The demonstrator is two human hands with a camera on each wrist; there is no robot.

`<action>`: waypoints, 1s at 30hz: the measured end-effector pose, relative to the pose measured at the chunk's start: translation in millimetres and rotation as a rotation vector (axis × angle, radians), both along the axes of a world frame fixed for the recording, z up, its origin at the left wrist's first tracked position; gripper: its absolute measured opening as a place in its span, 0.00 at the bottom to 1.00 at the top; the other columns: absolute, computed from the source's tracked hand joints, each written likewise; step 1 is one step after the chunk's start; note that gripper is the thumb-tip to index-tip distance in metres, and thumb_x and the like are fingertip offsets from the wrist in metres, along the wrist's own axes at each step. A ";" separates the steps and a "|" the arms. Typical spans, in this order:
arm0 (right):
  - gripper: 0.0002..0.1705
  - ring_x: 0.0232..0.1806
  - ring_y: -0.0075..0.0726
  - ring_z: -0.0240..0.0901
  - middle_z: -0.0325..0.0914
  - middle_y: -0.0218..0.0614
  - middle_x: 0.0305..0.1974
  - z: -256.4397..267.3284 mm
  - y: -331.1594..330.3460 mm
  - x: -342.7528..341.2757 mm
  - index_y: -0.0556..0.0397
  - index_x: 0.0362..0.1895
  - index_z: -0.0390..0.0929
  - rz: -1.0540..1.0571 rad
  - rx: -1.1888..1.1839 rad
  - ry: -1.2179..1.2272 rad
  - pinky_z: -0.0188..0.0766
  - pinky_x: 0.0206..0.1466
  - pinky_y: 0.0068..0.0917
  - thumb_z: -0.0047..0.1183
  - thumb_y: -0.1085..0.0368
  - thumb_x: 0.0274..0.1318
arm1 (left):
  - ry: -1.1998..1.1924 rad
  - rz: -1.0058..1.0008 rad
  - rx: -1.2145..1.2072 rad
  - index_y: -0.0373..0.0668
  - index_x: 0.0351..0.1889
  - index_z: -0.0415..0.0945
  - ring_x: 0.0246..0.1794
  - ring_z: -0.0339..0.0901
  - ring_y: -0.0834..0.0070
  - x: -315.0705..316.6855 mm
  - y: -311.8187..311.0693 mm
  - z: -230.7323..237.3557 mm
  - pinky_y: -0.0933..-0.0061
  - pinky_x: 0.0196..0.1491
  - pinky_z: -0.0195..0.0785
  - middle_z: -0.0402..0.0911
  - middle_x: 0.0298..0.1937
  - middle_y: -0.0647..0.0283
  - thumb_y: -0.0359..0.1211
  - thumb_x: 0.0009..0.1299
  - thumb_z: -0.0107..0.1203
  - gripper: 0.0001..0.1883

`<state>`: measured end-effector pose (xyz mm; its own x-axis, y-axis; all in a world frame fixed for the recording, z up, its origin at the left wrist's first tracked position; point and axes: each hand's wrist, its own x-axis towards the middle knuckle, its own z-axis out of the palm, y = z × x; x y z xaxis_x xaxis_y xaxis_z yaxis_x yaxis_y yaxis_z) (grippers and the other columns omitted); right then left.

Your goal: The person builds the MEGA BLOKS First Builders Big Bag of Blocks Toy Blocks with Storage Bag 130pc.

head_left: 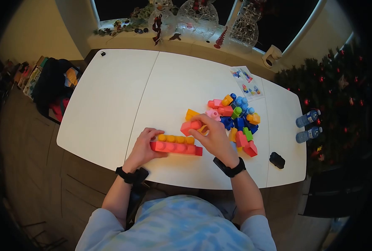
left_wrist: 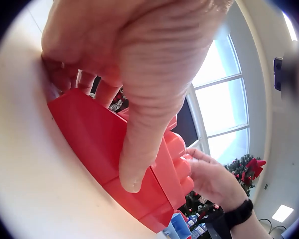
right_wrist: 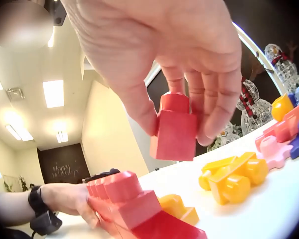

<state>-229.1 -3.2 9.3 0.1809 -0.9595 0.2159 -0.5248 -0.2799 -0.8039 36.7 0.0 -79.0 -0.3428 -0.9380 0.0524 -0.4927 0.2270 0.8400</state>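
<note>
My left hand (head_left: 143, 147) grips the left end of a long row of red building blocks (head_left: 175, 148). In the left wrist view its thumb (left_wrist: 139, 149) lies along the side of the red row (left_wrist: 102, 144), which has a darker red lower layer and a lighter, studded upper one. Alongside its far side runs a row of yellow studs (head_left: 175, 139). Just above the row's right end, my right hand (head_left: 216, 139) pinches a single red building block (right_wrist: 174, 134) between thumb and fingers, stud upward. Yellow blocks (right_wrist: 234, 177) lie on the table beyond that hand.
Right of the hands, a loose pile of blue, red, yellow and green blocks (head_left: 239, 121) covers part of the white table (head_left: 106, 104). A printed picture sheet (head_left: 247, 83) lies behind it. Two water bottles (head_left: 308, 126) and a black object (head_left: 277, 160) are farther right.
</note>
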 end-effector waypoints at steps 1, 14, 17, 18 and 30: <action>0.18 0.39 0.43 0.82 0.85 0.41 0.39 3.6 -5.6 13.3 0.54 0.52 0.80 0.070 0.048 -0.066 0.79 0.42 0.36 0.66 0.66 0.57 | 0.002 0.004 0.001 0.46 0.62 0.78 0.53 0.77 0.64 0.2 1.0 -0.9 0.65 0.59 0.76 0.73 0.59 0.60 0.32 0.47 0.81 0.40; 0.16 0.39 0.57 0.83 0.86 0.53 0.37 -1.9 -32.2 64.8 0.57 0.50 0.86 0.410 0.101 0.197 0.79 0.46 0.42 0.62 0.64 0.60 | 0.079 0.037 0.023 0.43 0.61 0.78 0.56 0.77 0.61 1.4 -0.4 -7.1 0.62 0.60 0.76 0.75 0.57 0.58 0.33 0.45 0.82 0.41; 0.13 0.37 0.58 0.82 0.85 0.54 0.36 -3.3 -33.1 66.5 0.56 0.46 0.88 0.433 0.093 0.224 0.78 0.45 0.42 0.62 0.65 0.58 | 0.072 0.058 0.039 0.43 0.60 0.78 0.55 0.77 0.61 0.1 0.2 -2.7 0.62 0.60 0.75 0.76 0.56 0.59 0.33 0.45 0.82 0.40; 0.12 0.36 0.58 0.82 0.84 0.54 0.35 -3.7 -33.3 68.0 0.56 0.44 0.89 0.434 0.066 0.241 0.78 0.44 0.42 0.62 0.65 0.57 | 0.058 0.056 0.046 0.43 0.60 0.78 0.55 0.77 0.60 -0.2 0.2 -2.1 0.62 0.60 0.75 0.76 0.56 0.59 0.33 0.45 0.82 0.40; 0.16 0.36 0.48 0.84 0.87 0.51 0.36 -2.0 -39.7 64.0 0.54 0.51 0.87 0.435 0.168 0.305 0.79 0.43 0.36 0.63 0.65 0.60 | 0.069 0.029 -0.032 0.45 0.59 0.78 0.55 0.76 0.60 0.1 -3.3 -13.7 0.61 0.59 0.75 0.77 0.57 0.58 0.35 0.45 0.82 0.40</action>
